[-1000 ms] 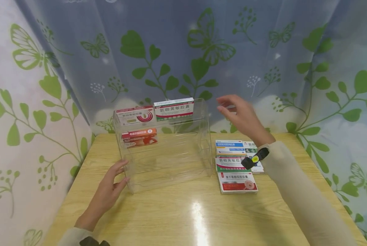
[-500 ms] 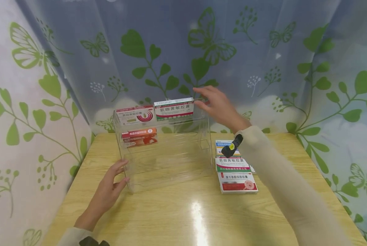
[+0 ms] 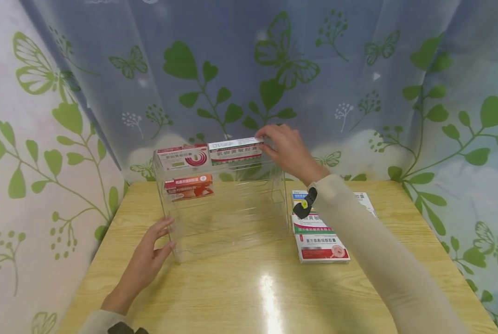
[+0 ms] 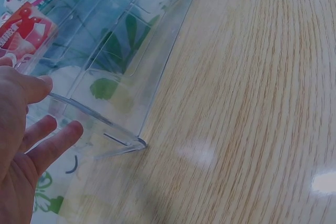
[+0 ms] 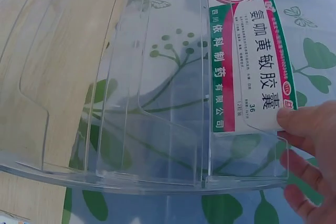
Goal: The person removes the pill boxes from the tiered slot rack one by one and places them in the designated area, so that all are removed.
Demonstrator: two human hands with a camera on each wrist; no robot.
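Note:
A clear plastic tiered display rack stands on the table. My left hand holds its left side panel, the thumb on the near edge and the other fingers farther back on the panel. On the top tier, my right hand pinches the right end of a white, green and red medicine box; the right wrist view shows thumb and forefinger at its corner. Beside that box, on the left, sits a white and red medicine box. An orange medicine box sits on the tier below, at the left.
Several medicine boxes lie flat right of the rack, including a white and red one, a green-striped one and a white one partly behind my right sleeve. A patterned curtain hangs behind the wooden table.
My right hand has moved left from beside the rack to the right end of the green-striped box on the top tier, which now shows more of its top face. My left hand stays put.

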